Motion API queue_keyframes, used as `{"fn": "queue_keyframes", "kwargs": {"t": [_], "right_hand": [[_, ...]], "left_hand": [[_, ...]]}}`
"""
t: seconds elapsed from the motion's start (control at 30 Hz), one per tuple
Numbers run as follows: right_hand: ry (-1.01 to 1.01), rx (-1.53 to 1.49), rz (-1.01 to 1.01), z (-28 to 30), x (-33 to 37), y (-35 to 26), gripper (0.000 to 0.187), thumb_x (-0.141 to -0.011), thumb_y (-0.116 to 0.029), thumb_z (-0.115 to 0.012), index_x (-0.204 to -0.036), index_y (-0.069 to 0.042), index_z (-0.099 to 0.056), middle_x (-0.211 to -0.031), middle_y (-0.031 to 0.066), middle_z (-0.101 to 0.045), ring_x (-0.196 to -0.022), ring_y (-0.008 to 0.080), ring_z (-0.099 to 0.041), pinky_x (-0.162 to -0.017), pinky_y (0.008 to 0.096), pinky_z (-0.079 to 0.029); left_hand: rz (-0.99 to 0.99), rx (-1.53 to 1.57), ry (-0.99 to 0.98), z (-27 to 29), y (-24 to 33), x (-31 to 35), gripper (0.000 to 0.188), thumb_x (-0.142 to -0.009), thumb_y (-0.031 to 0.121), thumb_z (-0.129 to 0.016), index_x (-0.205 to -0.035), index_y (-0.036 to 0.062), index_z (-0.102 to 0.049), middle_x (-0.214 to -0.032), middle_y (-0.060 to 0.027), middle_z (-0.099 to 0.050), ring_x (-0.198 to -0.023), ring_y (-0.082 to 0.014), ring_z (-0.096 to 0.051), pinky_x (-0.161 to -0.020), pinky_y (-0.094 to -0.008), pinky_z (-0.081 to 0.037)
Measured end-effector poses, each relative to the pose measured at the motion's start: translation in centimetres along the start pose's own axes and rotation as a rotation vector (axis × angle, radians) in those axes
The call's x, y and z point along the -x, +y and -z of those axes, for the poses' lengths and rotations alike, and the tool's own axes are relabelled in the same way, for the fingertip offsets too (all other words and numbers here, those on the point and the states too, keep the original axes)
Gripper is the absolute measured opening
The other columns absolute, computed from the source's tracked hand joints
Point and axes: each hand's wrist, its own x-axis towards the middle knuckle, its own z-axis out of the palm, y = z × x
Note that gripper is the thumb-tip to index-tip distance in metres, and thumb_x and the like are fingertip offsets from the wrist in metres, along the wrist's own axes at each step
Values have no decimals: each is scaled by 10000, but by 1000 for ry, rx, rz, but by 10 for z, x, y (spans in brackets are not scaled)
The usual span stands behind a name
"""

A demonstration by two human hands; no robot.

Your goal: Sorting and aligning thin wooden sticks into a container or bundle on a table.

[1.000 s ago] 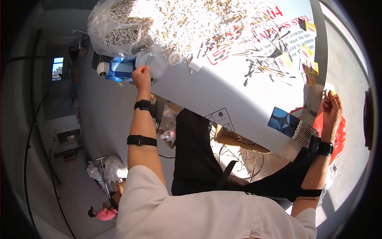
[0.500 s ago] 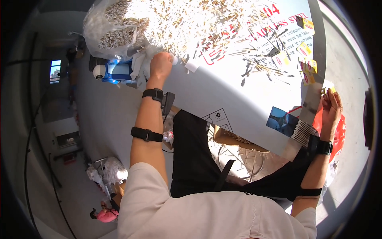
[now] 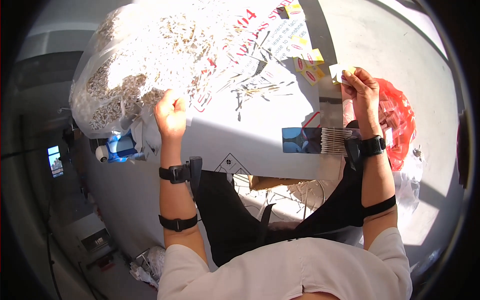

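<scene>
The left hand is clenched on a pinch of thin sticks from the heap on the white board, while the right hand pinches a small yellow-white slip by its edge (both look light, the sticks stiff and brittle, the slip limp).

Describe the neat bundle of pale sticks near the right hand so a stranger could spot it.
Start at the white board across the person's lap, its far part strewn with loose pale sticks. Follow its near edge toward the right hand; below that wrist sits a blue patch, and the bundle lies against it. Unlike the scattered sticks, these are stacked parallel in a tidy block.
</scene>
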Motion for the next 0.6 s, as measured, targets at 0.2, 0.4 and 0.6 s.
{"fn": "queue_keyframes", "kwargs": {"t": [0.2, 0.4, 0.6], "right_hand": [[17, 9, -42, -14, 5, -4, 90, -864, -127, -700, -832, -46, -675, -742, 2, -659, -626, 31, -537, -570, 179, -397], [-33, -57, -81, -18, 8, -16, 77, -864, -31, -673, -911, 30, -667, -803, 62, -683, -713, 88, -639, -640, 207, -520], [-37, -27, -83, -23, 5, -14, 66, -856, -9, -670, -835, 52, -663, -774, 60, -672, -711, 93, -636, -627, 210, -522]], "left_hand": [[-1, 459, -312, -134, 134, -24, 71, -861, 50, -624, -883, -17, -613, -648, -13, -579, -582, -68, -501, -554, -231, -431], [252, 695, -551, -184, 186, -32, 82, -864, 67, -654, -827, -6, -654, -668, -15, -585, -550, -43, -484, -488, -179, -364], [379, 697, -538, -197, 177, -29, 164, -824, 50, -707, -703, 19, -600, -627, -9, -561, -481, -28, -407, -420, -182, -288]]}}
